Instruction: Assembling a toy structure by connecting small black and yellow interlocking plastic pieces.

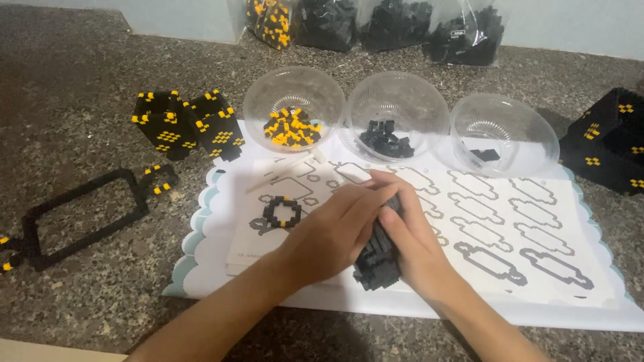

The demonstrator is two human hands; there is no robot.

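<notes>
Three clear bowls (397,107) hold yellow-and-black, black, and few black bricks (292,127).

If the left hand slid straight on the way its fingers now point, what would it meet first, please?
The left hand points up and to the right, so beyond the black brick piece it grips it would probably first reach the middle clear bowl of black bricks, though depth is uncertain.
</notes>
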